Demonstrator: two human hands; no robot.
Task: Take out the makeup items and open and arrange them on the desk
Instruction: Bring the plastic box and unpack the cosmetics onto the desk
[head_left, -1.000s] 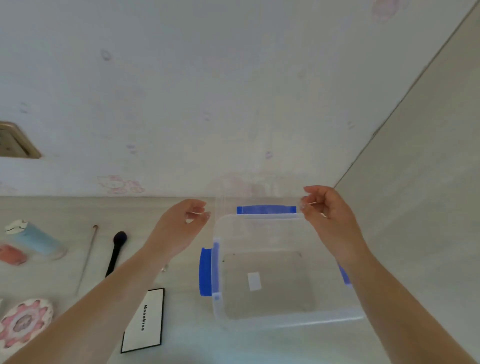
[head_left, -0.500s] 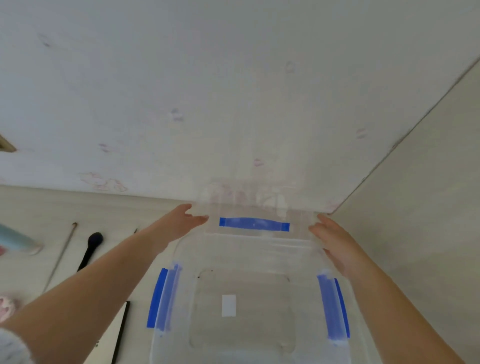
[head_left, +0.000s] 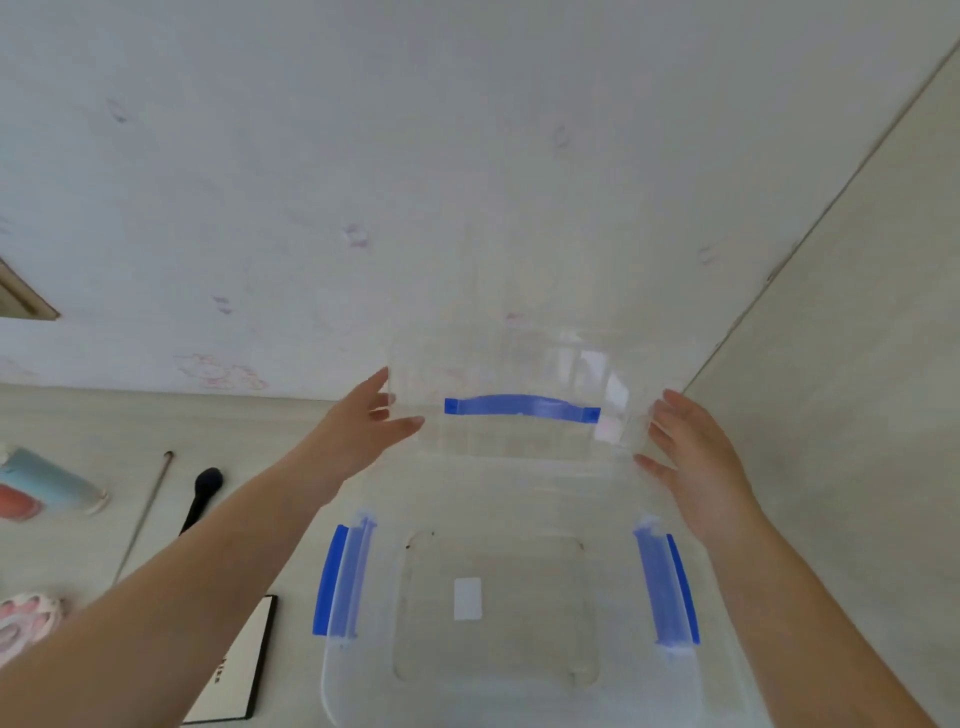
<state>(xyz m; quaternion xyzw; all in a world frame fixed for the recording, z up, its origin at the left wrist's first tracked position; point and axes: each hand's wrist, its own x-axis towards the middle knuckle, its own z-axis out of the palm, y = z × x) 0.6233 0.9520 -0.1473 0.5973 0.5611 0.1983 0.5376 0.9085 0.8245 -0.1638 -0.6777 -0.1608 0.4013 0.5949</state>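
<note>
A clear plastic box (head_left: 519, 488) with blue side latches (head_left: 330, 577) stands on the desk in front of me; inside I see only a white sticker (head_left: 467, 598) on its bottom. Its clear lid (head_left: 519, 374), with a blue latch (head_left: 522, 405), is held upright over the box's far rim. My left hand (head_left: 358, 436) grips the lid's left edge and my right hand (head_left: 696, 457) grips its right edge, fingers stretched along it. Makeup items lie on the desk to the left: a black brush (head_left: 203, 493), a teal tube (head_left: 49, 478) and a pink compact (head_left: 23, 621).
A thin metal stick (head_left: 145, 519) lies beside the brush. A white flat case with a black edge (head_left: 244, 670) lies left of the box. A reddish item (head_left: 18, 503) touches the tube. The wall (head_left: 467, 156) rises behind the desk, and a side panel (head_left: 857, 364) closes the right.
The lid has come up off the box's far rim and is now higher and upright between my hands. The box now looks nearer and larger in the view.
</note>
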